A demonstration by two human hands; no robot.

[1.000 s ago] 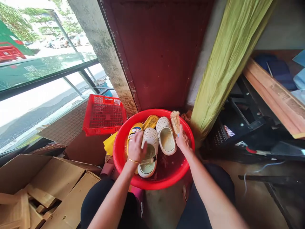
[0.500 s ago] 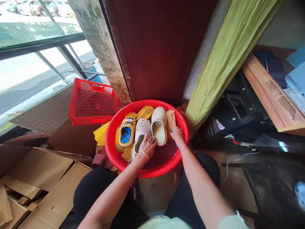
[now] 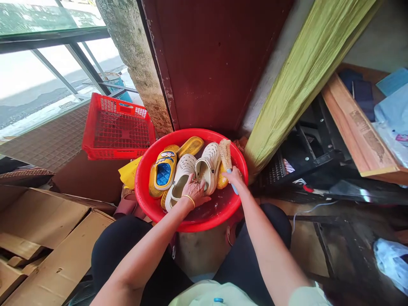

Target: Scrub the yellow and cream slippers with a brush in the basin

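A red basin (image 3: 139, 187) between my knees holds shoes and dark water. My left hand (image 3: 195, 192) has its fingers on the heel end of a white clog (image 3: 209, 163), which leans to the left. The other white clog (image 3: 182, 174) lies against it, partly behind my fingers. In my right hand (image 3: 236, 176), closed round its blue handle, is a scrubbing brush (image 3: 225, 153) with pale bristles pointing away from me. A yellow clog with blue lining (image 3: 165, 172) sits at the basin's left. Yellow soles (image 3: 191, 146) show behind the white pair.
A red plastic crate (image 3: 119, 127) stands left of the basin, by the rough wall pillar. Cardboard boxes (image 3: 60, 255) lie at the lower left. A maroon door (image 3: 216, 63) is behind the basin, and a green curtain (image 3: 287, 93) hangs at the right beside a wooden drawer (image 3: 363, 127).
My left hand has shifted onto the right white clog, which now tilts left. The brush has been lifted with my right hand, showing its blue handle and a yellow shoe beneath.
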